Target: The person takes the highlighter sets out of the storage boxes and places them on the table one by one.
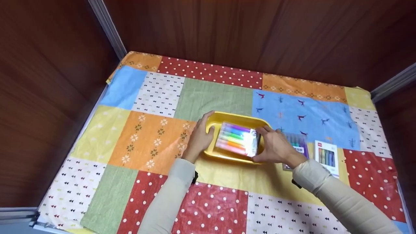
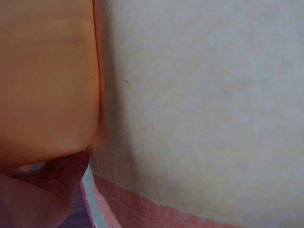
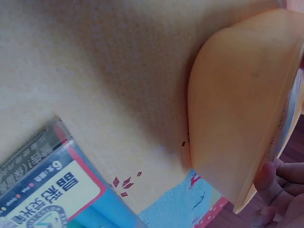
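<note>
A yellow plastic basket [image 1: 239,117] stands near the middle of the table. Inside it lies a clear pack of colored pens [image 1: 232,139], rainbow-ordered, with glare on its right end. My left hand [image 1: 197,140] grips the basket's left end, thumb over the rim; in the left wrist view its fingertips [image 2: 78,166] lie at the basket wall [image 2: 47,85]. With thumb and fingers spread across the pack's right end, my right hand [image 1: 276,146] holds the pack over the basket's right side. In the right wrist view only a sliver of that pack shows past the rim.
To the right of the basket lies a purple-edged highlighter pack [image 1: 302,143], partly behind my right wrist. Beside it is a white box with a window of pens [image 1: 326,159]. A patchwork cloth [image 1: 143,139] covers the table, and brown wood panels [image 1: 208,29] enclose it.
</note>
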### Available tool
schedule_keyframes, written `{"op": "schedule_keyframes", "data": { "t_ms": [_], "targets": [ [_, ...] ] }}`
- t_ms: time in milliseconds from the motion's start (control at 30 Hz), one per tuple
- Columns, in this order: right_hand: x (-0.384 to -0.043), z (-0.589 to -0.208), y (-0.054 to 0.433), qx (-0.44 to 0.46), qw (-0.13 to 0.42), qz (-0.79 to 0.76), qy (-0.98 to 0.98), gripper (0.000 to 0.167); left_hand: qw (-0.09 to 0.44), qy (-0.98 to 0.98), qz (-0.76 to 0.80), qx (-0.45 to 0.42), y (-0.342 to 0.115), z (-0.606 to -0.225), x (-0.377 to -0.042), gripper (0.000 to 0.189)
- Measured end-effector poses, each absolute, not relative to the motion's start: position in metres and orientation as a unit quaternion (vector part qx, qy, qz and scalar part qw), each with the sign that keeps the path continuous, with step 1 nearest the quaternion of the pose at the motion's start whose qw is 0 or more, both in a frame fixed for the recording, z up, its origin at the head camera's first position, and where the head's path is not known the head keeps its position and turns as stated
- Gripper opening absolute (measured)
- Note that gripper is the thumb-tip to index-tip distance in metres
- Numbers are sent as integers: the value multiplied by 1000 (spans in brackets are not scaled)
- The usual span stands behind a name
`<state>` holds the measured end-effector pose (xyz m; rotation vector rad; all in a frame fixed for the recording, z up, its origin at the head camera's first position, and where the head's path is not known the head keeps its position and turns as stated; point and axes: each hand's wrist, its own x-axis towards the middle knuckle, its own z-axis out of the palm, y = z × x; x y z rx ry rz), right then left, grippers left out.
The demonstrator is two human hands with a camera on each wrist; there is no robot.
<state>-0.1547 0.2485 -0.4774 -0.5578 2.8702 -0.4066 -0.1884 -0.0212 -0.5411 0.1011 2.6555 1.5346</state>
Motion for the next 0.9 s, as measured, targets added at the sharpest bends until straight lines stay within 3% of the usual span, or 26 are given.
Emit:
{"op": "schedule_keyframes", "data": {
  "t_ms": [900],
  "targets": [
    [-140, -460, 272, -154, 23, -144, 977, 111, 35, 863, 503, 34, -21, -542, -190, 59]
  ]
}}
